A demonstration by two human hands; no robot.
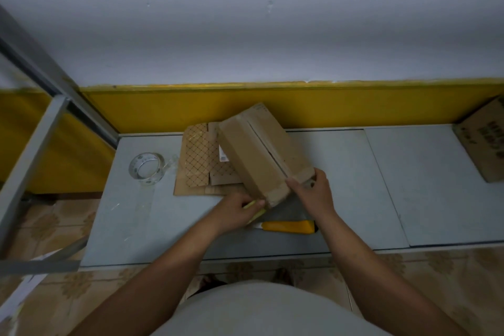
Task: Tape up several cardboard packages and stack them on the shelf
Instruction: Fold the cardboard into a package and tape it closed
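Observation:
A brown cardboard box (259,150) lies tilted in the middle of the grey table (354,185), its top seam open down the middle. My right hand (313,191) grips the box's near right corner. My left hand (240,209) holds a thin yellow-green strip against the near end of the box, fingers curled around it. A roll of clear tape (146,168) lies flat on the table to the left, apart from both hands. Flat cardboard with a diamond pattern (200,163) lies under and left of the box.
A yellow utility knife (289,226) lies on the table just in front of the box. Another cardboard box (482,144) stands at the far right. A grey metal shelf frame (35,128) rises on the left. A yellow panel runs behind the table.

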